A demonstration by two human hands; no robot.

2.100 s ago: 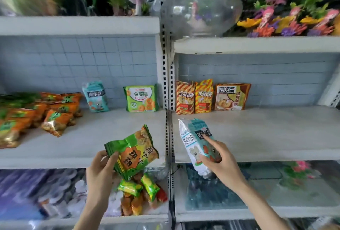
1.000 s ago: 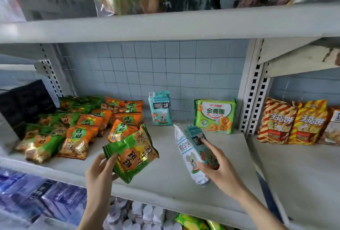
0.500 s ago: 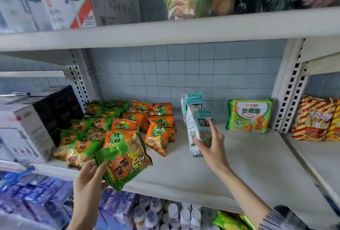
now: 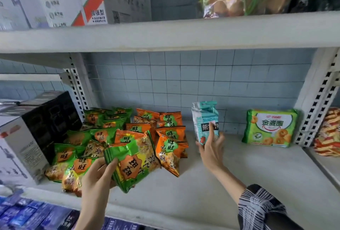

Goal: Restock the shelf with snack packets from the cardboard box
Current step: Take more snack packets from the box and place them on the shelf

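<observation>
While the left hand (image 4: 97,180) grips a green 旺旺 packet (image 4: 134,163) upside down, well left of the 金麦圈 pack (image 4: 270,128), the right hand (image 4: 211,148) lays straight fingers on the upright teal packet (image 4: 205,119) near that pack's left. Bare shelf (image 4: 239,183) runs from the pack to the front edge.

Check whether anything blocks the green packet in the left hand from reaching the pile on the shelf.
Nothing visible does: the left hand holds the green packet right at the front of the pile.
</observation>
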